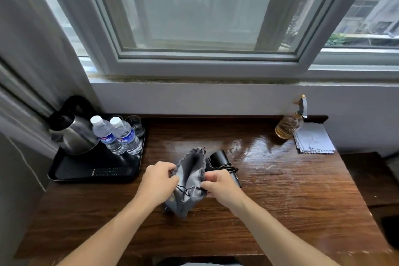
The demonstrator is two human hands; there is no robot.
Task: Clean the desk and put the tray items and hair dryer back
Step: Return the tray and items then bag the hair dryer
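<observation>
1. The left hand (159,179) and the right hand (220,185) each pinch one side of the grey pouch (191,170), over the middle of the desk (280,190).
2. The hair dryer (219,157) lies on the desk just beside the pouch, behind the right hand.
3. The tray (86,176) at the back left corner carries a kettle (73,134) and two bottles (123,136).
4. A spray bottle (288,126) and a cloth (313,140) are at the back right corner.

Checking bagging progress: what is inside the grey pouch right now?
Only grey lining shows inside the pouch, whose mouth the left hand and right hand hold open. The hair dryer lies outside, on the desk beside it. The pouch's bottom is hidden by folds.
</observation>
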